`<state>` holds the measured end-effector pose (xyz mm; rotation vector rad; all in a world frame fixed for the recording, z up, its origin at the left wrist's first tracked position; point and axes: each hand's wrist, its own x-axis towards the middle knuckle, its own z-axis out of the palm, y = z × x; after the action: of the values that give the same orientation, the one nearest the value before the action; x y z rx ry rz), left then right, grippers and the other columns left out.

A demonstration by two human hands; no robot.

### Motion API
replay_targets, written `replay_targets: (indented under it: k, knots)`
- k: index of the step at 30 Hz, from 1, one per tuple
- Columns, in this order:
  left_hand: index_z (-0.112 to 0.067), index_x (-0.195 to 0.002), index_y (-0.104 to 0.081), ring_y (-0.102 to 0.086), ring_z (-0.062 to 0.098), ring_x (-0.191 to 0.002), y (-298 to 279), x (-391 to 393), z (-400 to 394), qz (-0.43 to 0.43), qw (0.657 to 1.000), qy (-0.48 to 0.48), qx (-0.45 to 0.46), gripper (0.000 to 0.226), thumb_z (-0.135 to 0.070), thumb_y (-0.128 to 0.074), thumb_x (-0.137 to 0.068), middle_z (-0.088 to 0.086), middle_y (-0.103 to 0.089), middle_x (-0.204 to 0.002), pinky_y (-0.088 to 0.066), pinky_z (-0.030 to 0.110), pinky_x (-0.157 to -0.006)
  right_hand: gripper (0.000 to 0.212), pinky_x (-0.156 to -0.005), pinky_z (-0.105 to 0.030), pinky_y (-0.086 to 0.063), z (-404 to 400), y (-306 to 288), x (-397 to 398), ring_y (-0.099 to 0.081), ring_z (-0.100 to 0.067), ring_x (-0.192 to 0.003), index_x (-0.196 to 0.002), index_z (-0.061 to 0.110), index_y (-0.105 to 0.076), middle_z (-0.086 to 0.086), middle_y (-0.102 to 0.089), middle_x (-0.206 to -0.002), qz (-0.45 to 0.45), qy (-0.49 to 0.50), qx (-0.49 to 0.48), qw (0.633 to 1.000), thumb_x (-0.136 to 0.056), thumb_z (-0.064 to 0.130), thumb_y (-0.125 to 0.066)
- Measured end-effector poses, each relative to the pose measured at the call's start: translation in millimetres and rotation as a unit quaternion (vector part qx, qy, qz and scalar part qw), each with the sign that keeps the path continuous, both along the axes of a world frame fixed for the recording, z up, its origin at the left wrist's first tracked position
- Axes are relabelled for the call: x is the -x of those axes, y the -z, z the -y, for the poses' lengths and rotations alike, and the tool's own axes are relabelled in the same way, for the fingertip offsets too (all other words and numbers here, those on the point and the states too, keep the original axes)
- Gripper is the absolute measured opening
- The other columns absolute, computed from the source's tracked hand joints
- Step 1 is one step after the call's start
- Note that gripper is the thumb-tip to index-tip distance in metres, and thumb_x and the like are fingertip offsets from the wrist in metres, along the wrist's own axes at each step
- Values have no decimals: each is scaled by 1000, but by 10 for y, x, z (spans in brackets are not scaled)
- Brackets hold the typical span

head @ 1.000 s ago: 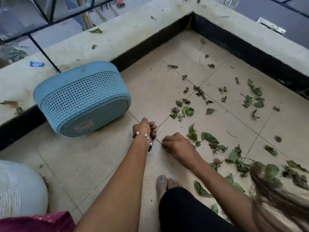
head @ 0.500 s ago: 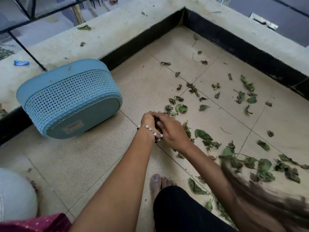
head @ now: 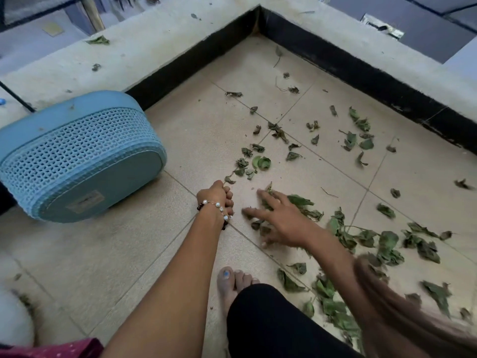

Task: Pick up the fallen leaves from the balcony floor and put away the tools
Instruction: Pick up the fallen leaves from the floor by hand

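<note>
Green and dry fallen leaves (head: 260,162) lie scattered over the beige tiled balcony floor (head: 201,130), thickest at the right and lower right (head: 387,244). My left hand (head: 216,198), with a bead bracelet on the wrist, rests on the floor with its fingers curled into a fist round gathered leaves; a bit of leaf shows at its top. My right hand (head: 281,218) lies flat with spread fingers on a clump of leaves just right of the left hand. A light blue perforated basket (head: 77,156) lies on its side at the left.
A low concrete ledge (head: 160,45) with a black base bounds the floor at the back and right, meeting in a corner. My bare foot (head: 231,280) and black-clad knee (head: 271,321) are near the bottom. A white object (head: 11,316) sits at bottom left. Hair hangs at lower right.
The right hand met the left hand half a second ago, then drew away to the right and now lies spread on the leaves. The left hand stayed curled in place.
</note>
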<state>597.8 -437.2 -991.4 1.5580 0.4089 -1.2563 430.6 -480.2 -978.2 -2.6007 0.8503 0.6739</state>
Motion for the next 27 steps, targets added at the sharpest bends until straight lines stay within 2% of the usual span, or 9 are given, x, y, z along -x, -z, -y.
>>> replay_targets:
  k: [4, 8, 11, 14, 16, 18, 20, 24, 27]
  knots:
    - [-12, -65, -51, -31, 8, -30, 65, 33, -4, 35, 999, 26, 1, 33, -21, -49, -97, 2, -49, -56, -21, 11, -34, 47, -111, -39, -34, -131, 163, 120, -24, -28, -142, -141, 34, -46, -4, -28, -157, 114, -25, 20, 993, -98, 15, -48]
    - [-12, -63, -50, -32, 9, -31, 80, 46, -6, 45, 999, 26, 7, 35, -22, -49, -97, 3, -49, -56, -20, 12, -33, 26, -63, -27, -55, -170, 273, 144, -65, -26, -87, -95, 11, -76, -9, -71, -97, 240, -77, 113, 961, -75, 7, -60]
    - [-11, -62, -50, -36, 10, -33, 46, 50, -9, 22, 1000, 19, 9, 36, -19, -48, -97, 3, -51, -54, -23, 12, -34, 24, -69, -20, -48, -154, 120, 42, -65, -18, -80, -90, 11, -77, -4, -73, -87, 326, 83, 42, 941, -80, 1, -58]
    - [-6, -67, -50, -47, 14, -36, -50, 52, 25, -14, 1000, 8, 23, 33, -18, -51, -98, 5, -54, -51, -36, 16, -35, 21, -72, -18, -52, -99, -109, -121, -69, -7, -74, -88, 15, -77, 5, -75, -83, 442, 405, -169, 782, -80, -3, -69]
    - [0, -79, -55, -58, 18, -49, -112, 69, 61, -28, 999, 5, 27, 23, -15, -55, -96, 9, -60, -61, -52, 26, -41, 21, -75, -26, -56, -67, -220, -258, -71, -16, -81, -87, 12, -75, -3, -76, -85, 507, 489, -269, 657, -77, -6, -71]
    - [3, -98, -63, -67, 24, -66, -178, 94, 86, -39, 998, 32, 26, 23, -18, -62, -89, 13, -69, -82, -57, 39, -50, 20, -78, -27, -56, -63, -289, -424, -71, -20, -85, -89, 9, -75, -8, -75, -87, 531, 516, -313, 595, -76, -6, -71]
    - [-2, -96, -68, -70, 24, -64, -202, 86, 116, -65, 995, 63, 30, 23, -22, -60, -88, 15, -73, -84, -58, 36, -52, 22, -78, -25, -56, -119, -277, -563, -71, -13, -84, -87, 14, -76, -2, -76, -86, 519, 515, -299, 613, -77, -5, -72]
    - [-7, -66, -54, -54, 16, -31, -222, 65, 83, -88, 994, 59, 30, 38, -20, -39, -99, 6, -56, -41, -45, 19, -36, 23, -88, -25, -54, -273, -157, -620, -65, 8, -84, -95, 16, -77, 10, -73, -93, 473, 387, -145, 778, -83, -1, -67]
    - [-5, -67, -54, -58, 19, -43, -180, 0, 30, -69, 997, 32, 25, 42, -25, -37, -100, 9, -58, -46, -47, 21, -43, 32, -84, -22, -46, -317, -98, -644, -63, -12, -91, -109, 10, -70, -3, -72, -103, 419, 178, -55, 889, -84, 18, -53]
